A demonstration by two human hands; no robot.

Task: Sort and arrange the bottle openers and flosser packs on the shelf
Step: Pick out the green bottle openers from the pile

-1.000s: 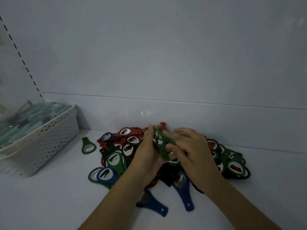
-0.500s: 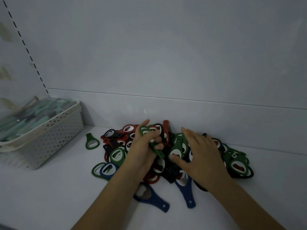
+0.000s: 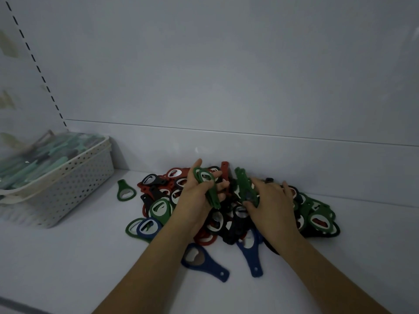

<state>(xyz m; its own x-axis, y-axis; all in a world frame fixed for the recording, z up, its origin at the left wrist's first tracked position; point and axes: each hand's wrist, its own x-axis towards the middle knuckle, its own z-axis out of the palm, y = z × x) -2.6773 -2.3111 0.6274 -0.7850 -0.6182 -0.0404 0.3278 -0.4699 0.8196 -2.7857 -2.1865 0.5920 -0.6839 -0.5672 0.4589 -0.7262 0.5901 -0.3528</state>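
Where the shelf (image 3: 68,264) meets the back wall (image 3: 226,64), at centre frame: pile of openers (image 3: 229,223), mixed red, green, black and blue, overlapping and touching.

Left hand (image 3: 195,200), centre frame, over the pile: grasping a stack of green openers (image 3: 209,189), fingers curled round the handles, ring ends up and to the left, handle ends pointing down and to the right.

Right hand (image 3: 269,205), just right of centre: pinching a second green opener (image 3: 246,189), thumb at its lower end, remaining fingers spread over the right part of the pile. Opener tilted, upper end toward the wall.

Single green opener (image 3: 125,191), left of the pile and apart from it, flat on the shelf, ring end toward the lower edge of the frame.

Two blue openers at lower centre, flat on the shelf: one (image 3: 204,261) between the forearms, one (image 3: 251,254) beside the right wrist, handles pointing toward the lower right.

Basket (image 3: 74,177), left edge of frame, perforated white wall, well apart from the pile. Flosser packs (image 3: 40,155) inside, teal and blurred; count not readable.
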